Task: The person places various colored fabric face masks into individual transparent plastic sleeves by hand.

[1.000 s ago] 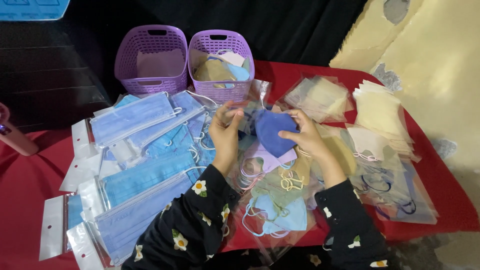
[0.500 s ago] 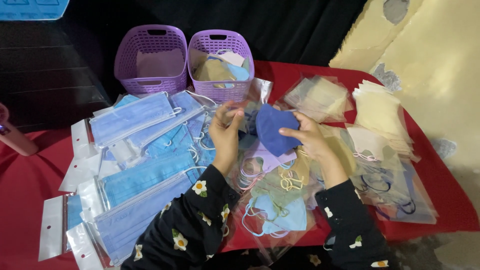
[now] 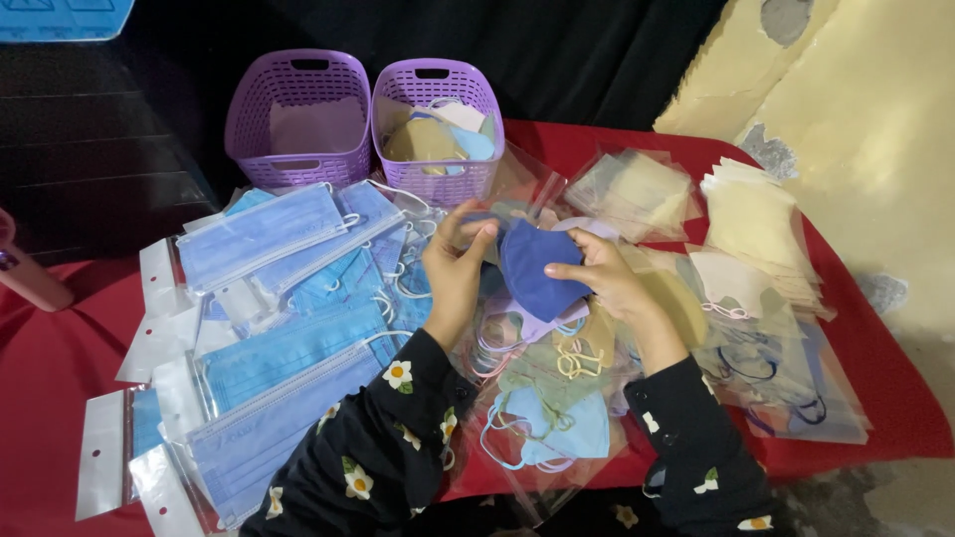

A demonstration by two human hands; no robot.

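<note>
Counter covered in a red cloth (image 3: 597,149), running from lower left to right edge. Black fabric backdrop (image 3: 557,50) hanging behind it, in deep shadow. Pale yellow plastered wall (image 3: 875,89) at right, paint flaked in grey patches. Dark slatted surface (image 3: 90,149) at upper left. Blue plastic edge (image 3: 60,15) in top left corner. Light falls evenly from above.

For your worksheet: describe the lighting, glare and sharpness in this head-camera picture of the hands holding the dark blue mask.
Head view: even, soft light, sharp on both hands, left hand and right hand, and the dark blue mask; faint glare on the clear plastic sleeves; the black backdrop swallows detail.
</note>
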